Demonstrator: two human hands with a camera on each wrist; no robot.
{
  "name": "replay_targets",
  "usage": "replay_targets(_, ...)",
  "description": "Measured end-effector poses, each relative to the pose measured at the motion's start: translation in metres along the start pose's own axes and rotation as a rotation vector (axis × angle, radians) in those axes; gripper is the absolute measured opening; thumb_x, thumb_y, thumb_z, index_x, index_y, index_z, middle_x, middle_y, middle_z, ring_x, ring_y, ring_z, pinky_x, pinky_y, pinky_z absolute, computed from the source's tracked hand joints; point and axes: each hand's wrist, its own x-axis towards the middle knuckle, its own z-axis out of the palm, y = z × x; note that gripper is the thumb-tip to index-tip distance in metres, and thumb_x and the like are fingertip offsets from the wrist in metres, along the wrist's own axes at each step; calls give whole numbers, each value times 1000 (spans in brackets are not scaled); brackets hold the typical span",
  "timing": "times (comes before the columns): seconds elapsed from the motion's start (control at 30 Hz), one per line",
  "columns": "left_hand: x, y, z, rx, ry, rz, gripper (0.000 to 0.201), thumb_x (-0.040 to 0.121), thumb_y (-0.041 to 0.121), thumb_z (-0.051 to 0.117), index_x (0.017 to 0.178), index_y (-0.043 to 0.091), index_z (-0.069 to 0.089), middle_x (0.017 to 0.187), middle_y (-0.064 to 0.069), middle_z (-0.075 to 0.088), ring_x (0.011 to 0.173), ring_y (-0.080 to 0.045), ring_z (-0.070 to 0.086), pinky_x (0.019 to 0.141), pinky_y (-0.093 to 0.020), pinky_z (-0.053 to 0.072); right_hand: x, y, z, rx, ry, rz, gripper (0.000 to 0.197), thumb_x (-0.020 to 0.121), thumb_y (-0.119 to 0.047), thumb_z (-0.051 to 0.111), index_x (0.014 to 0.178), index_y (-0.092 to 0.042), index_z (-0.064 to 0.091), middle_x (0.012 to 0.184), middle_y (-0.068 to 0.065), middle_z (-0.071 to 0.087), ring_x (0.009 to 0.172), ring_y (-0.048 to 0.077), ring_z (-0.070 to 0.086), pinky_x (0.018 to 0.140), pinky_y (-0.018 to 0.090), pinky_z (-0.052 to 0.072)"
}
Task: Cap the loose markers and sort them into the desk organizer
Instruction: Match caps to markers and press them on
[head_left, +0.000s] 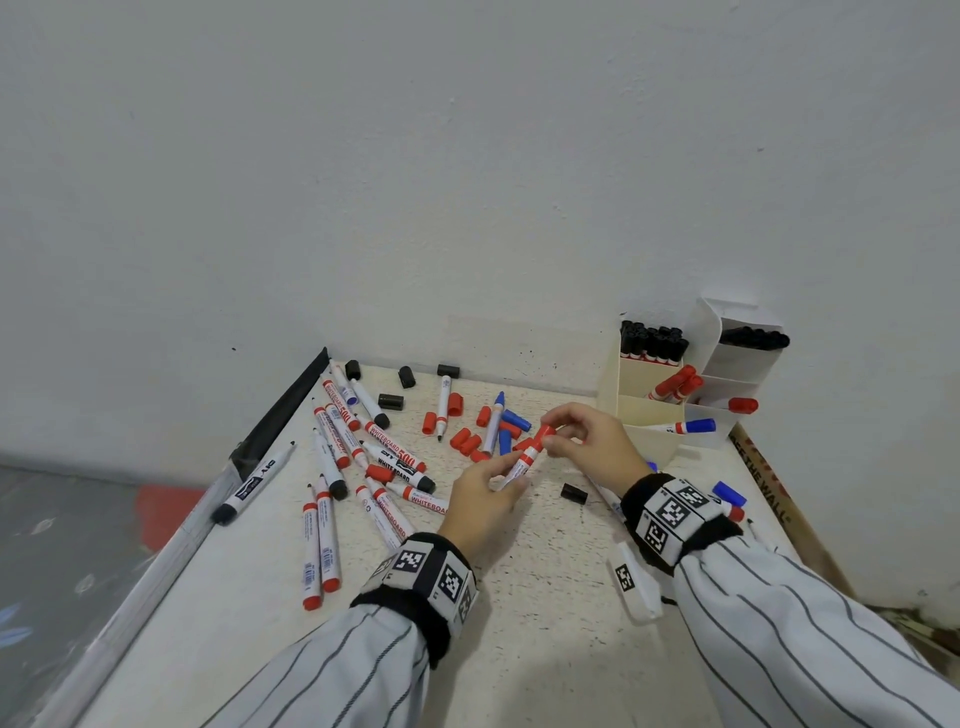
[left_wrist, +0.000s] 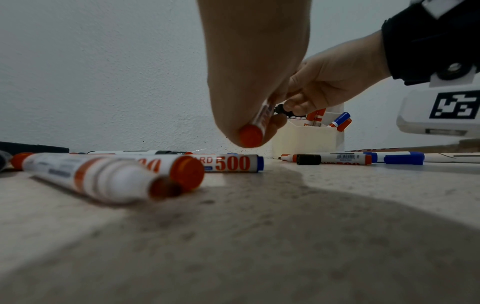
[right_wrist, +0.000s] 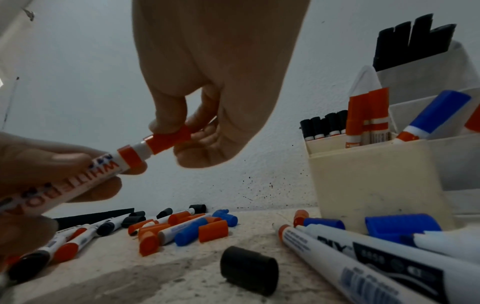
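My left hand (head_left: 485, 493) grips the barrel of a red whiteboard marker (head_left: 522, 464) above the middle of the table. My right hand (head_left: 582, 434) pinches the red cap (head_left: 545, 433) sitting on that marker's tip. In the right wrist view the red cap (right_wrist: 168, 138) is on the marker's nose, with a thin white gap before the marker's red collar (right_wrist: 130, 157). The left wrist view shows the marker's red butt end (left_wrist: 250, 135) poking out of my left hand. The cream desk organizer (head_left: 670, 415) stands at the back right, holding black, red and blue capped markers.
Several uncapped markers (head_left: 332, 447) and loose red caps (head_left: 467, 441), blue caps (head_left: 514, 421) and black caps (head_left: 574, 492) lie scattered over the speckled table (head_left: 519, 597). More markers lie under my right wrist. A wall closes off the back; the table edge runs along the left.
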Motion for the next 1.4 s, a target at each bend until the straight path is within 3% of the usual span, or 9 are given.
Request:
replay_targets(0.13, 1, -2, 0, 51, 3, 85, 36, 86, 20, 65, 121, 24, 58, 108, 7, 59, 100, -21, 59, 90, -38, 51, 0, -1, -1, -30, -12, 74, 8, 87, -21, 63, 83, -17, 57, 78, -1, 56, 62, 7, 48, 61, 19, 43)
replay_targets(0.23, 2, -4, 0, 118, 32, 139, 34, 77, 15, 74, 104, 26, 58, 99, 2, 58, 81, -14, 60, 77, -29, 54, -1, -2, 1, -123, -18, 114, 35, 92, -41, 51, 70, -14, 49, 62, -4, 41, 60, 11, 38, 59, 26, 32)
replay_targets(0.37, 4, -6, -2, 252, 108, 211, 21, 81, 22, 71, 102, 20, 66, 89, 7, 64, 76, -6, 57, 72, -21, 50, -5, -10, 8, -131, 8, 131, 47, 97, -39, 40, 54, -19, 39, 53, -5, 34, 54, 11, 33, 58, 27, 28)
replay_targets(0.47, 6, -11, -3, 339, 110, 246, 27, 90, 29, 59, 113, 18, 67, 84, 8, 65, 75, -6, 57, 73, -28, 52, -3, -14, 12, -180, -20, 159, 46, 99, -36, 35, 56, -18, 39, 56, -3, 35, 55, 12, 34, 59, 28, 29)
replay_targets(0.57, 5, -10, -1, 322, 52, 276, 22, 95, 24, 50, 103, 13, 67, 69, 7, 58, 62, -6, 51, 62, -25, 46, -1, -17, 13, -210, -45, 173, 44, 100, -34, 32, 59, -18, 39, 58, -2, 36, 57, 12, 35, 60, 28, 29)
replay_targets(1.0, -6, 7, 0, -94, -185, -14, 34, 101, 31, 34, 79, 15, 54, 42, 13, 36, 32, -1, 23, 34, -14, 20, -2, -17, 18, -93, -132, 41, 35, 99, -22, 33, 65, -18, 39, 63, 0, 36, 58, 10, 32, 58, 26, 29)
replay_targets(1.2, -5, 9, 1, -119, -93, 24, 33, 98, 33, 40, 81, 15, 62, 55, 5, 44, 39, -6, 32, 40, -20, 27, 1, -21, 12, -105, -138, -23, 36, 98, -28, 40, 63, -18, 41, 63, 0, 37, 57, 10, 33, 58, 26, 29)
replay_targets(1.33, 0, -2, -1, 391, 186, 178, 39, 100, 35, 33, 79, 16, 60, 71, 0, 54, 66, -12, 50, 65, -29, 42, 6, -19, 1, -153, -51, -12, 35, 95, -35, 46, 65, -16, 47, 60, -5, 41, 54, 10, 35, 55, 24, 31)
replay_targets(1.4, 3, -7, -7, 655, 305, 123, 29, 99, 31, 33, 92, 18, 58, 86, 1, 56, 81, -15, 54, 75, -30, 48, 9, -19, -12, -99, 63, -6, 31, 95, -35, 46, 73, -13, 53, 65, -3, 50, 55, 10, 39, 55, 24, 35)
